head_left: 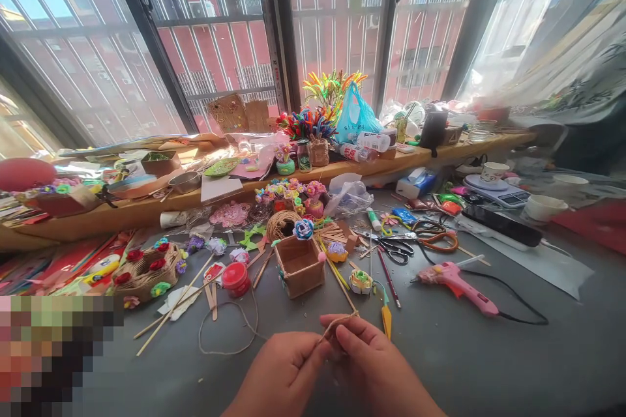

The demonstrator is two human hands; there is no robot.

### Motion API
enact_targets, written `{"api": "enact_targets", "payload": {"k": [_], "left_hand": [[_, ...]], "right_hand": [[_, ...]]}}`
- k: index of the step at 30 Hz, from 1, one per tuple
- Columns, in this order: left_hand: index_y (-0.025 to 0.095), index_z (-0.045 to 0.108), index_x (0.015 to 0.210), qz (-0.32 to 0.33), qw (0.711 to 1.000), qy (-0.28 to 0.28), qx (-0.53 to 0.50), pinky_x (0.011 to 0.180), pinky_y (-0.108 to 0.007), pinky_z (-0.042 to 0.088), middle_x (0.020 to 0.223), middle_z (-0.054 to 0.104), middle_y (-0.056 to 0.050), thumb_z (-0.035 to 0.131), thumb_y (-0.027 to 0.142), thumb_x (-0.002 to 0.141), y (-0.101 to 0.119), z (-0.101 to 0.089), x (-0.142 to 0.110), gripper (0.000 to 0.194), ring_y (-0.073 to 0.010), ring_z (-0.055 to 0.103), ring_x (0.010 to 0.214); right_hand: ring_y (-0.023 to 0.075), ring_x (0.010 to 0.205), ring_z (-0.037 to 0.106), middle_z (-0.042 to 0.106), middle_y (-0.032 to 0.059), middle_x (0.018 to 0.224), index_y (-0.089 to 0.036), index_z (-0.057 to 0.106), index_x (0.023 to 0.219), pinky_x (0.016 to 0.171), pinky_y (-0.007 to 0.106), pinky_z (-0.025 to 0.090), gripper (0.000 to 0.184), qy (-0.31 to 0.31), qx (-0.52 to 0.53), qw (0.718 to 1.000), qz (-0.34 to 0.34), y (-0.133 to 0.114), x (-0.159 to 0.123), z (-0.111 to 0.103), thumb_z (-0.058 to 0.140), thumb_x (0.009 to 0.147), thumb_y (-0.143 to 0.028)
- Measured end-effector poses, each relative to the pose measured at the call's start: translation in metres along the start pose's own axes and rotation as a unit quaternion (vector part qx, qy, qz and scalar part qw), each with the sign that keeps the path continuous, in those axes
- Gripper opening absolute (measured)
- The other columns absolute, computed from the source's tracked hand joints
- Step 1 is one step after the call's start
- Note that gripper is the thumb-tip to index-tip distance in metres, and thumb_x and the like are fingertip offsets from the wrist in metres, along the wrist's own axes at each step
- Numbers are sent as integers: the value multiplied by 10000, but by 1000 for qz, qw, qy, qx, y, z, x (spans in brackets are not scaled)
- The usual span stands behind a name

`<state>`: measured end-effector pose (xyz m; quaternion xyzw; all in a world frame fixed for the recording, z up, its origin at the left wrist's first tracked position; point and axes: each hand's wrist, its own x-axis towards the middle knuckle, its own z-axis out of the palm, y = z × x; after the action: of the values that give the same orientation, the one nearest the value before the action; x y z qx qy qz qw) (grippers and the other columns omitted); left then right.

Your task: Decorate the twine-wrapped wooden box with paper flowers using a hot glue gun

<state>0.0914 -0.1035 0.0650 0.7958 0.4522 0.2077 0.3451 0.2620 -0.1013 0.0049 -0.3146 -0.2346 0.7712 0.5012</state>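
At the bottom centre my left hand (pixel 281 371) and my right hand (pixel 372 365) meet over the grey table (pixel 489 365). Both are closed in a pinch on a thin piece of jute twine (pixel 337 324) that runs between the fingertips. A longer loop of the same twine (pixel 227 339) lies on the table to the left of my left hand. Just beyond my hands stands a small cardboard box (pixel 299 265) with a blue paper flower (pixel 303 229) on its rim.
A pink glue gun (pixel 457 282) with a black cord lies at right, scissors (pixel 408 244) behind it. Wooden sticks (pixel 171 313), a red lid (pixel 235 275), a woven basket (pixel 147 270) and paper flowers crowd the table. A cluttered wooden shelf (pixel 147 208) runs under the windows.
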Motion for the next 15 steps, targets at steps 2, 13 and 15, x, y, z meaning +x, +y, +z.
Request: {"api": "enact_targets", "payload": {"k": [2,13,15], "left_hand": [[207,672,698,-9,999,-1,53,553,-245,385,632,648,-8,326,513,1091,0,3,0,606,-151,571,581],[276,523,1492,-24,961,247,125,1231,-649,357,1656,415,-174,808,579,814,-68,-56,43,796,-417,356,1567],[270,434,1569,-51,968,224,96,1257,-667,304,1706,332,-185,877,574,724,-79,-63,58,1001,-438,279,1601]], "right_hand": [[126,659,613,700,14,717,-183,838,878,631,235,477,511,35,10,999,-13,2,1,4,1009,599,-575],[91,487,431,528,-85,532,-216,656,740,530,236,473,532,123,-4,989,-77,-27,10,4,983,581,-603],[70,455,322,442,-110,517,-212,638,748,427,201,336,588,109,-36,991,-68,-23,16,5,956,573,-675]]}}
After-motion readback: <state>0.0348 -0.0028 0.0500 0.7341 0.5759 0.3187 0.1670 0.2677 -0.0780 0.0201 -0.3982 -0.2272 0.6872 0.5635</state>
